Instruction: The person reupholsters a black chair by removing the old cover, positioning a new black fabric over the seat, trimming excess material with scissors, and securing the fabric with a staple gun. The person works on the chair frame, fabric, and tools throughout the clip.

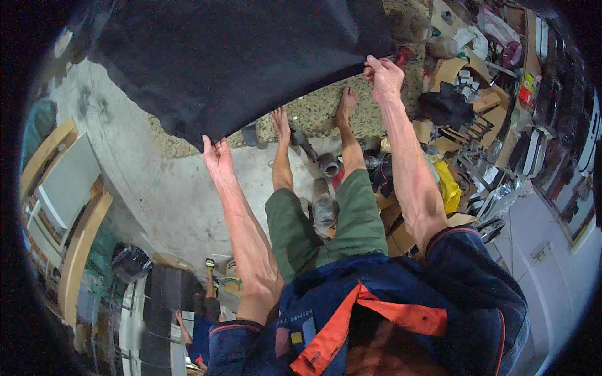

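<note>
A large dark sheet (244, 56), black and slightly wrinkled, fills the upper middle and left of the view. My left hand (219, 157) pinches its lower edge near a ragged left corner, with fingertips against the material. My right hand (385, 80) grips the same edge farther up and to the right, thumb and fingers closed on it. My bare feet show below the sheet on a speckled mat or slab (313, 108), between my two arms.
Piled cardboard (492, 116), bags and a yellow plastic (448, 185) crowd the right. Wooden frames and panels (66, 178) stand at the left of the concrete floor (150, 194). Pipe pieces (329, 164) lie between my feet. Another person (200, 332) is at the lower left.
</note>
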`<action>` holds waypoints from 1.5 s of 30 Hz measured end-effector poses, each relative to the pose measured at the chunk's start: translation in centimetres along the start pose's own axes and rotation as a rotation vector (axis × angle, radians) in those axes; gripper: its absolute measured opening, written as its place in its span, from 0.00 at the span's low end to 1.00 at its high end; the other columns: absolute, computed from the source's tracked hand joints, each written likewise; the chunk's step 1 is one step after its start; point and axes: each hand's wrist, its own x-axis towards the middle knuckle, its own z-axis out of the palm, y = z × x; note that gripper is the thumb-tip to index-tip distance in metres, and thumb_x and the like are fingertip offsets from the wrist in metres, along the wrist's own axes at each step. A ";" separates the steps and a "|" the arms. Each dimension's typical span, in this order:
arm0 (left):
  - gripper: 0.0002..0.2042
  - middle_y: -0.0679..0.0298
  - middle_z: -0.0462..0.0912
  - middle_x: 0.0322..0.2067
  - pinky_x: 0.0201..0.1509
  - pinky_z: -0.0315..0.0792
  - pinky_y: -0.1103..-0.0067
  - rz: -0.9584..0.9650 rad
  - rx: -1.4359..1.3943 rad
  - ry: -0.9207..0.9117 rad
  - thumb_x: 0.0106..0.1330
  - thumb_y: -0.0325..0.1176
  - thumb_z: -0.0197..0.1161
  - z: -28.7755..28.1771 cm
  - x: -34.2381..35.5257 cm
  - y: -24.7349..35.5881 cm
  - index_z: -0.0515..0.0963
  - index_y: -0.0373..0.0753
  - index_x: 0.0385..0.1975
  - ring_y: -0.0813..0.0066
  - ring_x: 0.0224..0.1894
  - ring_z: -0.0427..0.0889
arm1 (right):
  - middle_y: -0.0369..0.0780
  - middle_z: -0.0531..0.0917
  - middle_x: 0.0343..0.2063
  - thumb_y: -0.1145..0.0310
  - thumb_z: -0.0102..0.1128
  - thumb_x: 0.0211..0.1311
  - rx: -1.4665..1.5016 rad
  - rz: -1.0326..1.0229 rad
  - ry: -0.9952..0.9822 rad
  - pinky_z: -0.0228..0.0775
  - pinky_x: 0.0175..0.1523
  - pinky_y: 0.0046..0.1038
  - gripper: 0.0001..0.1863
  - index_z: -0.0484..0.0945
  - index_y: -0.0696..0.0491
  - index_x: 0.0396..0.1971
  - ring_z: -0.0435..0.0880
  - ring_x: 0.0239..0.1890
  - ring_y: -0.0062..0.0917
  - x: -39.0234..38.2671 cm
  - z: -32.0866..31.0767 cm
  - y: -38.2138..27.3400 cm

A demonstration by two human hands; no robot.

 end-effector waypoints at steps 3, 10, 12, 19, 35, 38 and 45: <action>0.13 0.54 0.81 0.53 0.66 0.72 0.65 0.027 0.154 -0.059 0.69 0.24 0.62 -0.2 0.2 1.0 0.75 0.29 0.52 0.62 0.57 0.78 | 0.41 0.84 0.26 0.72 0.70 0.61 -0.005 0.059 -0.009 0.69 0.25 0.24 0.10 0.77 0.58 0.28 0.78 0.20 0.20 0.2 -0.1 0.2; 0.14 0.56 0.82 0.51 0.60 0.75 0.65 0.040 0.069 0.006 0.66 0.19 0.63 1.5 -1.5 3.7 0.76 0.32 0.51 0.64 0.53 0.80 | 0.40 0.82 0.24 0.73 0.71 0.58 -0.118 0.035 -0.009 0.64 0.22 0.24 0.09 0.78 0.61 0.29 0.76 0.18 0.19 0.8 0.1 0.0; 0.15 0.58 0.83 0.49 0.56 0.76 0.65 0.100 0.241 -0.022 0.64 0.18 0.65 1.9 -1.5 4.5 0.77 0.33 0.50 0.64 0.51 0.81 | 0.40 0.82 0.24 0.73 0.71 0.59 -0.129 0.091 -0.028 0.63 0.22 0.24 0.09 0.78 0.61 0.29 0.76 0.19 0.19 1.0 -0.1 -0.3; 0.16 0.60 0.85 0.44 0.52 0.78 0.67 0.126 0.324 -0.041 0.59 0.20 0.70 1.4 -1.5 6.3 0.79 0.36 0.47 0.65 0.46 0.83 | 0.39 0.82 0.24 0.72 0.69 0.61 -0.201 0.112 -0.072 0.65 0.23 0.22 0.09 0.79 0.60 0.27 0.74 0.18 0.17 1.5 -0.5 -1.3; 0.12 0.59 0.84 0.45 0.54 0.75 0.73 0.899 1.286 0.226 0.67 0.26 0.63 7.8 -9.7 2.0 0.79 0.32 0.49 0.68 0.50 0.80 | 0.37 0.81 0.23 0.73 0.73 0.56 -0.234 0.107 -0.072 0.64 0.23 0.22 0.09 0.79 0.60 0.29 0.75 0.19 0.17 0.3 0.6 -1.5; 0.07 0.60 0.84 0.40 0.45 0.77 0.73 0.445 1.228 -0.193 0.68 0.29 0.64 11.1 -16.5 -8.4 0.81 0.33 0.40 0.68 0.42 0.83 | 0.37 0.81 0.22 0.73 0.73 0.57 -0.185 0.118 -0.125 0.63 0.24 0.23 0.09 0.79 0.59 0.26 0.74 0.18 0.17 0.0 0.3 -1.4; 0.14 0.58 0.84 0.40 0.36 0.78 0.74 -0.173 0.395 0.157 0.65 0.32 0.70 13.2 -12.6 -15.8 0.76 0.34 0.44 0.65 0.39 0.85 | 0.35 0.79 0.17 0.68 0.70 0.60 -0.272 0.158 -0.258 0.63 0.25 0.24 0.12 0.80 0.59 0.23 0.73 0.18 0.17 1.1 -0.9 -1.7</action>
